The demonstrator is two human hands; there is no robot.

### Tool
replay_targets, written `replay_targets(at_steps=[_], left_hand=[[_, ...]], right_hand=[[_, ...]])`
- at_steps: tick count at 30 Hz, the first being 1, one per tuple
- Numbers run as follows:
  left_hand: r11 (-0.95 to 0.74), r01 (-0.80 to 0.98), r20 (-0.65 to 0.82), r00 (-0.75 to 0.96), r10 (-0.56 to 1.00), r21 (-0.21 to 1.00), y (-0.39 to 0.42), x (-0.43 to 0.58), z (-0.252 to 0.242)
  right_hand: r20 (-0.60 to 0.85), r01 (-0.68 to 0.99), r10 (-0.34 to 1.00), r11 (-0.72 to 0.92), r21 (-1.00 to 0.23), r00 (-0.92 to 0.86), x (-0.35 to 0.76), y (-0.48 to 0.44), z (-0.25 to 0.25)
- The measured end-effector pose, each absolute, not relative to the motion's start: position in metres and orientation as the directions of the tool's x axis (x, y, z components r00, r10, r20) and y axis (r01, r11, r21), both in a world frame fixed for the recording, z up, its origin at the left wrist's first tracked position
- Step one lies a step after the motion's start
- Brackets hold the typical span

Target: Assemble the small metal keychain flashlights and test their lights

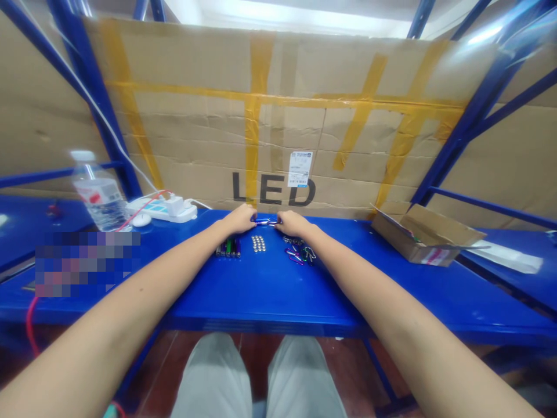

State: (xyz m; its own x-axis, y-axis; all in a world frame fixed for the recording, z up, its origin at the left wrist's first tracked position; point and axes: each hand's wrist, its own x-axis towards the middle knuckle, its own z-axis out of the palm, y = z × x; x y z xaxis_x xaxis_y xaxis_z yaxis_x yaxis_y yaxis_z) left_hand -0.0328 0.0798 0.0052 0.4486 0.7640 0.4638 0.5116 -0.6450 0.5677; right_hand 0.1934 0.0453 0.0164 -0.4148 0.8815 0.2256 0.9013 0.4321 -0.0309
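At the back of the blue table, my left hand (243, 219) and my right hand (292, 223) face each other with fingers closed. Between them is a small shiny blue metal tube (266, 222), its ends hidden in the fingertips; whether there is more than one, I cannot tell. Small round silver button cells (258, 242) lie in rows just in front. Several slim coloured metal tubes (228, 248), dark, green and purple, lie side by side near my left wrist. By my right wrist is a loose group of purple, green and dark carabiner clips (299, 252).
A white power strip (185, 213) with plugs and a water bottle (99, 194) stand at the left, beside a blurred-out patch. At the right sits an open cardboard box (424, 232). A large cardboard sheet (195, 133) marked LED closes off the back.
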Motion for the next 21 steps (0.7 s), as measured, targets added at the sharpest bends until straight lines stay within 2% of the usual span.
replay_targets(at_steps=[3,6,15,21], left_hand=[[-0.635,0.494,0.444,0.457,0.771,0.594,0.083,-0.029,0.005],[-0.645,0.519,0.413,0.499,0.762,0.561,0.085,-0.025,0.004],[-0.667,0.546,0.383,0.550,0.742,0.507,0.086,-0.024,0.003],[-0.607,0.698,0.257,0.550,0.794,0.380,0.073,-0.023,0.010]], right_hand=[[0.268,0.894,0.863,0.449,-0.015,-0.429,0.192,0.046,0.016],[0.289,0.876,0.840,0.483,-0.010,-0.460,0.190,0.050,0.015],[0.218,0.860,0.848,0.506,-0.067,-0.483,0.194,0.047,0.019],[0.197,0.865,0.862,0.492,-0.103,-0.467,0.195,0.037,0.023]])
